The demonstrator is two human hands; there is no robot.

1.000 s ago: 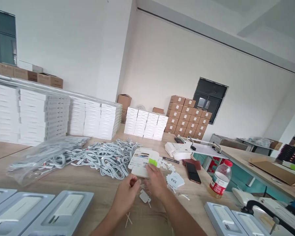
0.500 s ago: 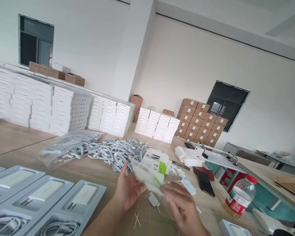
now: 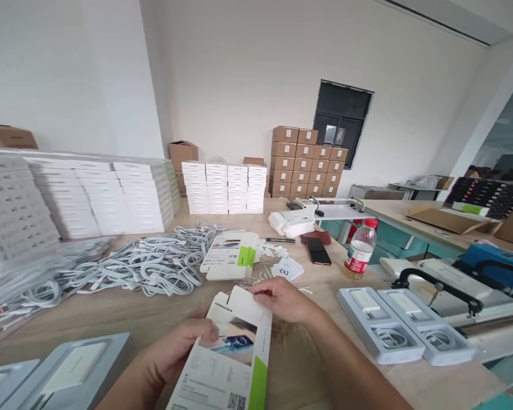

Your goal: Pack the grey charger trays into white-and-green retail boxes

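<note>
Carton in both hands; flap apparently pinched.

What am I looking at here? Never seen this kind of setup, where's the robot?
There is no robot: these are a person's two bare hands, seen by one camera worn on the head, looking forward and down. The left hand holds a printed carton with its thumb on the front; the right hand is at the carton's top flap. Whether it grips the flap is hard to tell. On the wooden table beyond lie a heap of grey cables, more printed cardboard, a phone and a red-capped bottle. Grey trays on the right hold white blocks and coiled cables.
</note>
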